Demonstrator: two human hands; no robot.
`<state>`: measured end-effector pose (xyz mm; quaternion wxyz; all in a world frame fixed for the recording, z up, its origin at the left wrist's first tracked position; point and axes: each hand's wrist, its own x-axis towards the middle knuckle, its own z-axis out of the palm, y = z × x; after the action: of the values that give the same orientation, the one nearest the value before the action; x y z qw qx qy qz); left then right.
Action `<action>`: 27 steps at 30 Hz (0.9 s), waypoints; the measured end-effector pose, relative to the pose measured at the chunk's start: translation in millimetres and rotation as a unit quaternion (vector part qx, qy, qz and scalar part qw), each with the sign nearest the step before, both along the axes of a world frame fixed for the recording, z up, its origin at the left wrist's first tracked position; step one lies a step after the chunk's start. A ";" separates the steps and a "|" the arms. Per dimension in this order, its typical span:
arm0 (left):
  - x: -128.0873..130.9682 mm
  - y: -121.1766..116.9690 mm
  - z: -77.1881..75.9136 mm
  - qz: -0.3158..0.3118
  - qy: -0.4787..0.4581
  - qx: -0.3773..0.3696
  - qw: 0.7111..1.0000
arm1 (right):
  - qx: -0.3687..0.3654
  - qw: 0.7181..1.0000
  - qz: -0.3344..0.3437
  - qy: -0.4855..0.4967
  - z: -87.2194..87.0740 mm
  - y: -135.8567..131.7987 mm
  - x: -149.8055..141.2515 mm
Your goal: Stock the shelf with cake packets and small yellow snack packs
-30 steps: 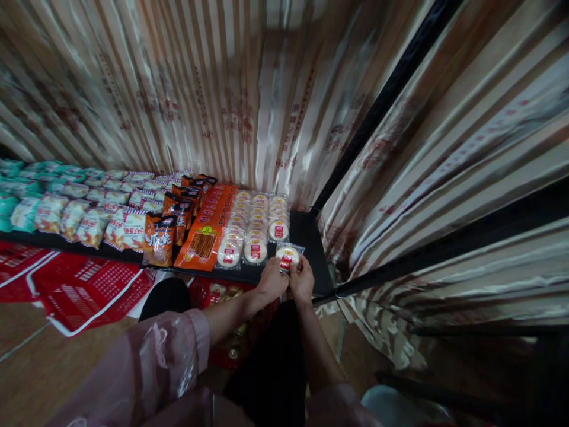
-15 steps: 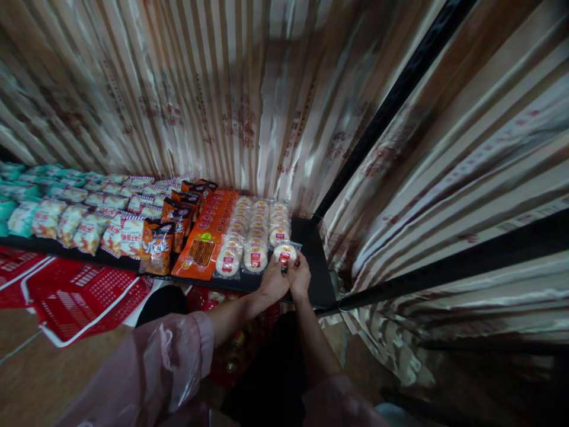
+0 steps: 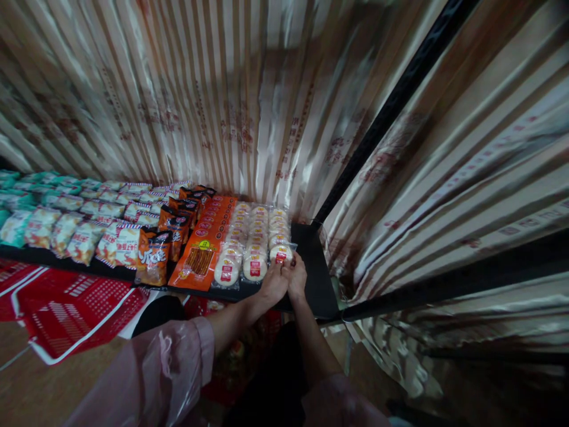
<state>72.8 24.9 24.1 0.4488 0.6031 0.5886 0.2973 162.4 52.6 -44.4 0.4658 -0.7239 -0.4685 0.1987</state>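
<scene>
A clear-wrapped round white pastry with a red label lies at the front of the rightmost row of like packets. My left hand has its fingers closed at the packet's near edge. Close against it, my right hand is closed on the same edge from the right. The fingertips of both hands meet and partly hide each other. To the left, two more rows of the wrapped pastries run back on the black shelf.
Orange flat packs of brown sticks, black-and-orange bags, white bags and teal bags fill the shelf leftward. Red baskets stand below. A black post rises at the right, before a striped curtain.
The pastry packet has moved back and slightly left, into line with its row. Both hands have gone with it, and the view has tilted a little.
</scene>
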 end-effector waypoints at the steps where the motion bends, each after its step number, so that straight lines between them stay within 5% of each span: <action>1: 0.1 0.9 0.2 0.000 0.001 -0.003 1.000 | -0.004 1.000 0.001 -0.004 1.2 0.8 -0.8; 12: 1.4 9.6 -17.6 0.003 -0.038 0.013 0.999 | 0.001 0.998 0.017 -0.053 1.0 8.4 -0.5; 20: -1.2 7.8 -8.9 -0.005 -0.017 -0.005 1.000 | -0.023 0.997 0.011 -0.078 -1.5 10.0 -1.0; 27: 0.9 10.5 -19.4 0.025 -0.060 0.006 0.998 | -0.012 0.996 0.002 -0.091 -7.5 9.9 -4.5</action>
<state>73.8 35.4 4.7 0.4718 0.5723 0.5736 0.3476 157.9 62.5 -52.0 0.4120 -0.7436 -0.5080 0.1386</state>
